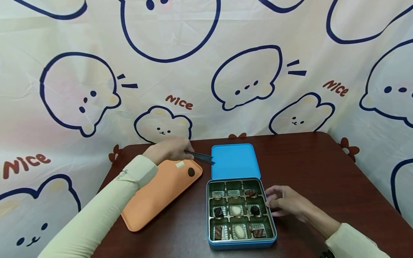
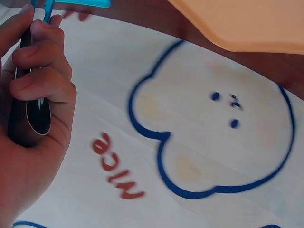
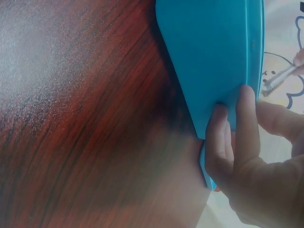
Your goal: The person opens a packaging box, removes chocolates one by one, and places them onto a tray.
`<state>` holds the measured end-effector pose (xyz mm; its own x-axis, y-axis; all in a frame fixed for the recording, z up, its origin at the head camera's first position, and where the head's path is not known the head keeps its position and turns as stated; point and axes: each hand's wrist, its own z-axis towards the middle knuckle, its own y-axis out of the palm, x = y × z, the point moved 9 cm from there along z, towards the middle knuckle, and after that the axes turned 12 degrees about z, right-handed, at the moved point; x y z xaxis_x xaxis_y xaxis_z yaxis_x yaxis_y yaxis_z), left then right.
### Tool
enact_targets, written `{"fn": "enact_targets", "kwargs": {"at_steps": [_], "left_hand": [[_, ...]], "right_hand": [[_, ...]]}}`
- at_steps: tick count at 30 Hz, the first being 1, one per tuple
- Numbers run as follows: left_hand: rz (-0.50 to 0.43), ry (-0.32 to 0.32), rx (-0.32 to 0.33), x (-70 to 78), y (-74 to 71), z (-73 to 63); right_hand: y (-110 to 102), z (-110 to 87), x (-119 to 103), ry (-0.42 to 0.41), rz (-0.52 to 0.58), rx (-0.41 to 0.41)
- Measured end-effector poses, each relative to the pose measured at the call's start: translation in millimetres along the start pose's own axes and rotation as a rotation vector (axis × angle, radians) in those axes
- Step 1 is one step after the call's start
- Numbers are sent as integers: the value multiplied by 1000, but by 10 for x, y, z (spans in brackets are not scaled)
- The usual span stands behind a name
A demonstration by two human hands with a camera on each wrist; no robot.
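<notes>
My left hand grips dark tongs, fingers wrapped round the handles. The tongs' tips are at the left edge of the blue lid, with no chocolate visible between them. Below the tongs lies an orange tray bearing a white piece and a dark round chocolate. My right hand rests its fingers against the right side of the blue tin. Chocolates, such as a white oval one, sit in most of the tin's compartments; the two at back left hold none.
The lid lies flat behind the tin on the dark brown wooden table. A white curtain with bear drawings hangs round the table's back and sides.
</notes>
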<state>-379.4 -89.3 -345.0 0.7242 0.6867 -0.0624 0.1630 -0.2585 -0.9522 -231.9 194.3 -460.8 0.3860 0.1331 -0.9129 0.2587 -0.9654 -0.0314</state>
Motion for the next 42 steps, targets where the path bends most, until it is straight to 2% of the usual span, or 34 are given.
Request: {"fn": "enact_targets", "kwargs": {"at_steps": [11, 17, 22, 31, 37, 42], "left_hand": [[14, 159, 42, 695, -135, 114], [62, 164, 30, 987, -173, 173], [92, 175, 20, 1160, -154, 216], [210, 204, 15, 1423, -104, 356], [267, 177, 9, 1524, -70, 448], [288, 160, -28, 1587, -22, 499]], "right_hand": [[10, -7, -12, -1, -2, -1], [11, -9, -13, -7, 0, -9], [22, -13, -16, -3, -1, -23], [2, 0, -1, -2, -2, -7], [3, -7, -10, -13, -4, -20], [-4, -15, -13, -14, 0, -18]]}}
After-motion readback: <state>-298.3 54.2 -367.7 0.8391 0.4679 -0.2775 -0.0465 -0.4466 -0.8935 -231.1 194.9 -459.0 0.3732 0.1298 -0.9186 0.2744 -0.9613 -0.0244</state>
